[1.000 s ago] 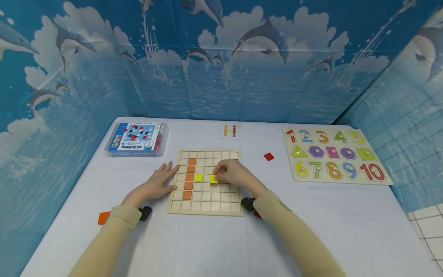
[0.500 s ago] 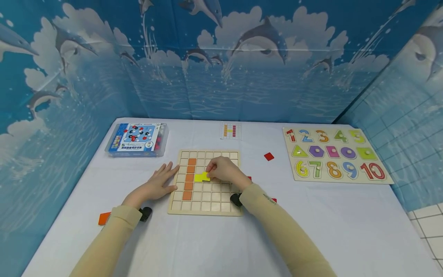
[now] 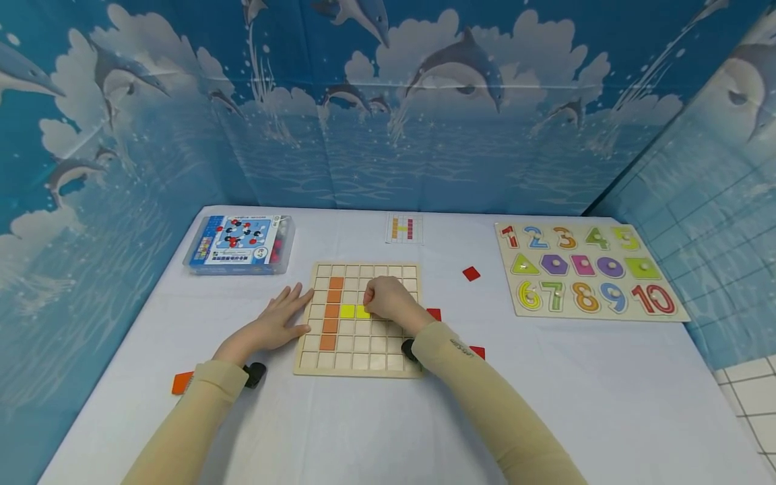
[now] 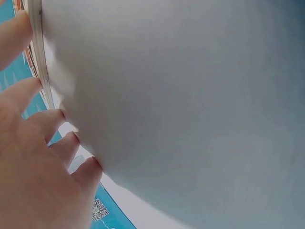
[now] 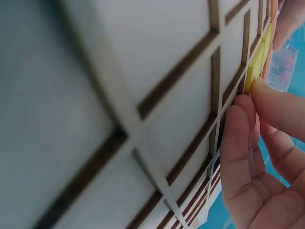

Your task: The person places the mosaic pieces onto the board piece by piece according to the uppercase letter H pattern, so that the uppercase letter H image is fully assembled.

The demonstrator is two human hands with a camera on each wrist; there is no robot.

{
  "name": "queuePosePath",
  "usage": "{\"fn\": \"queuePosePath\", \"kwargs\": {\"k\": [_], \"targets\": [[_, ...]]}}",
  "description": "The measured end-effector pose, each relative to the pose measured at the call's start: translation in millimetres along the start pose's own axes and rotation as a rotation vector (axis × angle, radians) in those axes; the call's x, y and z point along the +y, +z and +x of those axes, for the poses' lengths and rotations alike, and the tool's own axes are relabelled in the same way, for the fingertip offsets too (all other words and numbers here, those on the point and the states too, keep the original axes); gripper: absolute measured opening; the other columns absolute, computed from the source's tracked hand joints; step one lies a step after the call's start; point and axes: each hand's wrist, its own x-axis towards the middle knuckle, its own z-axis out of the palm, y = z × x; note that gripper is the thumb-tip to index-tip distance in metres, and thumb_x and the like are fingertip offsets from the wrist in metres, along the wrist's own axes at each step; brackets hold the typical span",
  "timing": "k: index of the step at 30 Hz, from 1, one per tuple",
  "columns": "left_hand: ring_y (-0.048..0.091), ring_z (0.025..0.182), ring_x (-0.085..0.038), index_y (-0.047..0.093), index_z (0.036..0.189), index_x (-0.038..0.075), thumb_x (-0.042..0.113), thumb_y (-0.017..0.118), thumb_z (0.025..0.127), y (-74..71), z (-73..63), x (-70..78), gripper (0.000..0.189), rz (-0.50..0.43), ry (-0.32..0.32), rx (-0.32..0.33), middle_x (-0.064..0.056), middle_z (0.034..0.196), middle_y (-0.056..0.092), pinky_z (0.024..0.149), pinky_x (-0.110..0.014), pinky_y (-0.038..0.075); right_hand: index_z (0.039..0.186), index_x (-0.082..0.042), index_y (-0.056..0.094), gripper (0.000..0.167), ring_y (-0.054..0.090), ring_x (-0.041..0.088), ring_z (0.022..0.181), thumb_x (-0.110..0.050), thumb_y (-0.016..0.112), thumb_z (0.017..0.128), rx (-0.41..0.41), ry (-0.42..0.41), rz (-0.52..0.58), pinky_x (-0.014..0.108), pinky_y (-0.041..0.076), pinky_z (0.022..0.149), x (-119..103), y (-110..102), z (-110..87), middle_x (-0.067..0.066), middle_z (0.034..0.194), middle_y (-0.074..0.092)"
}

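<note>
A wooden grid board (image 3: 359,372) lies on the white table with a column of orange square tiles (image 3: 331,311) on its left side. Beside that column sits a yellow square tile (image 3: 347,310). A second yellow square tile (image 3: 362,312) is in the neighbouring cell, and my right hand (image 3: 393,302) has thumb and curled fingers at its right edge. In the right wrist view the thumb tip touches this yellow tile (image 5: 252,71). My left hand (image 3: 274,321) lies with spread fingers, its fingertips against the board's left edge.
A clear plastic box (image 3: 239,244) stands at the back left, near a small pattern card (image 3: 395,239). A number puzzle board (image 3: 512,276) lies at right. Red tiles (image 3: 471,274) lie right of the grid board, some partly behind the right arm. An orange piece (image 3: 182,383) shows by the left sleeve.
My right hand has moved left with the second yellow tile, which now lies flat in the cell beside the first. Red tiles by the right sleeve have come into view. The left hand stays put.
</note>
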Motion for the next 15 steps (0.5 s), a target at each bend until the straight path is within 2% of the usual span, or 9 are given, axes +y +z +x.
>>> {"fn": "queuePosePath", "kwargs": {"k": [7,15], "targets": [[-0.005,0.152,-0.042,0.022,0.158,0.011,0.028,0.061,0.097,-0.8,0.7,1.0,0.074,-0.003,-0.001,0.003,-0.020,0.165,0.004,0.122,-0.060,-0.002,0.074,-0.009,0.063,0.015,0.051,0.015,0.072,-0.004,0.071,0.086,0.015,-0.011,-0.037,0.024,0.042,0.065,-1,0,1.3,0.002,0.078,0.060],[-0.005,0.152,-0.043,0.022,0.158,0.011,0.028,0.060,0.097,0.3,0.7,-0.5,0.074,-0.002,-0.004,-0.004,-0.020,0.165,0.003,0.122,-0.061,-0.001,0.086,-0.009,0.068,0.007,0.053,0.015,0.074,-0.014,0.070,0.090,0.006,-0.006,0.068,0.023,0.042,0.064,4,-14,-7.4,0.002,0.083,0.063]]}}
